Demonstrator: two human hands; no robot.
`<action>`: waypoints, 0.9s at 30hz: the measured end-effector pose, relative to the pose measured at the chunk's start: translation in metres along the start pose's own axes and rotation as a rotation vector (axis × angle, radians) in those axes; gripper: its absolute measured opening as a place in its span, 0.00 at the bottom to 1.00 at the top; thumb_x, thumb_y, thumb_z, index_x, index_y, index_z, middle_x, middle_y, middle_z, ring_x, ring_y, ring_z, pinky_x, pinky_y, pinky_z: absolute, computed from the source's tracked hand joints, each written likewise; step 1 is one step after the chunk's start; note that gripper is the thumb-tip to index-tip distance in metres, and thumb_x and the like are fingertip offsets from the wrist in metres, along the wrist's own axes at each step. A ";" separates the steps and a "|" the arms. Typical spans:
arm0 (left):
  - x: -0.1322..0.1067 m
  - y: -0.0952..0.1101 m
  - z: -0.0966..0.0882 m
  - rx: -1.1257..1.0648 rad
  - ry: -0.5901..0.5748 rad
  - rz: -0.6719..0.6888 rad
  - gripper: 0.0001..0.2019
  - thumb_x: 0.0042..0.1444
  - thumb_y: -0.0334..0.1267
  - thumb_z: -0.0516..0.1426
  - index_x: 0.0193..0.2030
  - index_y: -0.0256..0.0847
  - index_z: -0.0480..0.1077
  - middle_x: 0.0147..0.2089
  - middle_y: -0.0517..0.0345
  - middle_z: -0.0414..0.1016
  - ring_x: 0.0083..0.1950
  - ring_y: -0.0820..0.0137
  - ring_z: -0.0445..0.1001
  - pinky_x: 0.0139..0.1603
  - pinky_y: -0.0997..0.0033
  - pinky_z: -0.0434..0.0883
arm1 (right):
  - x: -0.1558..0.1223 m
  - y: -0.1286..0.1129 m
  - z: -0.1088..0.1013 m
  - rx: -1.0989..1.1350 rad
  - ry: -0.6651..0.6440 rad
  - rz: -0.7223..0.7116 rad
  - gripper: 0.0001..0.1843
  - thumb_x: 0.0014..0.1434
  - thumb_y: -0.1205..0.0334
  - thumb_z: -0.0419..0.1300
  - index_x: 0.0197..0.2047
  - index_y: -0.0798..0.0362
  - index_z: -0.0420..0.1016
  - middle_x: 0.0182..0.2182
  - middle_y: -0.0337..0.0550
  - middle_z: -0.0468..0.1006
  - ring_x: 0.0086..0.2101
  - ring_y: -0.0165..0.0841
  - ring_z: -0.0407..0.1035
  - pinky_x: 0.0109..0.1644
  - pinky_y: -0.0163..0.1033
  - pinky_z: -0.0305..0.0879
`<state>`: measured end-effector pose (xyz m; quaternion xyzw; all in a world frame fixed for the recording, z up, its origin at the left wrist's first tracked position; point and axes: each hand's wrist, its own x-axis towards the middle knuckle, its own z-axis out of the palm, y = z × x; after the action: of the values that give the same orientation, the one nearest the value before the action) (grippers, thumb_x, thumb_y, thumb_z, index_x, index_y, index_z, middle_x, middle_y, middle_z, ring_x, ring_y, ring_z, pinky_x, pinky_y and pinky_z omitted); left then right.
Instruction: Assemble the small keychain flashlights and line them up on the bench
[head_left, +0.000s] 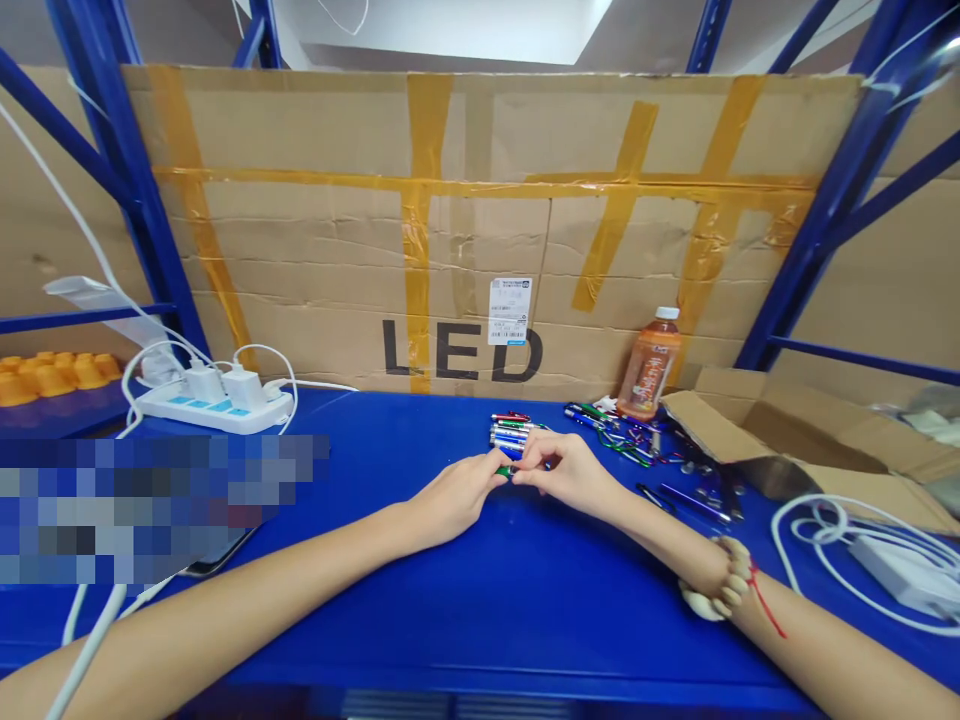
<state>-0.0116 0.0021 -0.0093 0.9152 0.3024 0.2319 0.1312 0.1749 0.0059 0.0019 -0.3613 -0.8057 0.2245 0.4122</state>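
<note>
My left hand (455, 492) and my right hand (564, 470) meet over the blue table (420, 600), fingers pinched together on a small green keychain item (504, 470) between them. Just behind the fingertips lies a neat row of small coloured keychain lights (511, 432). To the right of my right hand a loose pile of coloured carabiner clips (626, 440) spreads over the table. My right wrist wears a bead bracelet (720, 590) with a red string.
An orange drink bottle (651, 365) stands by the taped cardboard wall (480, 230). An open cardboard box (810, 450) and a white adapter with coiled cable (892, 570) lie at right. A white power strip (217, 405) with plugs sits at left, near a phone (217, 555).
</note>
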 end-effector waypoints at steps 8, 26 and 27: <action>0.002 0.002 0.001 0.057 0.082 -0.033 0.07 0.61 0.32 0.43 0.42 0.41 0.60 0.42 0.56 0.70 0.42 0.67 0.69 0.43 0.68 0.64 | -0.004 -0.004 0.011 0.203 0.037 0.273 0.19 0.41 0.49 0.63 0.19 0.57 0.65 0.18 0.37 0.67 0.14 0.21 0.59 0.17 0.29 0.53; 0.003 0.005 0.001 0.057 0.136 -0.111 0.05 0.60 0.37 0.46 0.39 0.42 0.61 0.39 0.58 0.71 0.41 0.70 0.70 0.41 0.72 0.66 | -0.005 -0.009 0.013 0.573 -0.023 0.596 0.22 0.41 0.46 0.64 0.26 0.55 0.63 0.10 0.28 0.60 0.11 0.17 0.47 0.12 0.25 0.41; 0.003 0.005 0.001 0.050 0.138 -0.113 0.06 0.61 0.37 0.46 0.40 0.42 0.61 0.40 0.58 0.71 0.41 0.70 0.70 0.42 0.72 0.66 | -0.005 -0.009 0.013 0.588 -0.029 0.598 0.22 0.41 0.45 0.64 0.26 0.55 0.63 0.10 0.28 0.60 0.11 0.17 0.47 0.12 0.24 0.41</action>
<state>-0.0065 0.0005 -0.0074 0.8814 0.3679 0.2790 0.0999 0.1625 -0.0043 -0.0024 -0.4433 -0.5725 0.5597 0.4031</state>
